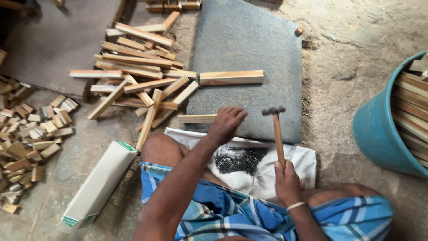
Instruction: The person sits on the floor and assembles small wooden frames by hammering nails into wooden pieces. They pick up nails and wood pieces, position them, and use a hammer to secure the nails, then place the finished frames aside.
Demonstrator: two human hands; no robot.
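Two hands at work, both over the front edge of a dark grey stone slab [249, 49] lying flat on the ground.

Left hand [226, 125]: fingers curled down, pinching the end of a thin pale wood strip [196, 118]. Strip lies flat, running left off the slab's edge, light tan, square-cut, unfinished. What sits under the fingertips is hidden.

Right hand [286, 182]: fist closed round the lower end of a hammer [277, 134]. Handle is plain reddish-brown wood, nearly upright in the view; small dark metal head sits above the slab, just right of the left hand's fingers, apart from them. Pale band on the right wrist.

Second, thicker wood block [232, 77] lies crosswise on the slab, well above the hands, two-tone tan and pink.

Around:
- loose pile of long strips [133, 67] left of the slab, some overlapping its edge
- heap of short offcuts [31, 138] far left
- long white carton [98, 185] with green corners, tilted, beside the left knee
- white cloth [267, 172] spread between the knees, a heap of small dark nails [243, 159] on it
- teal bucket [383, 129] at right, filled with more strips

Person sits on the floor in a blue checked wrap.
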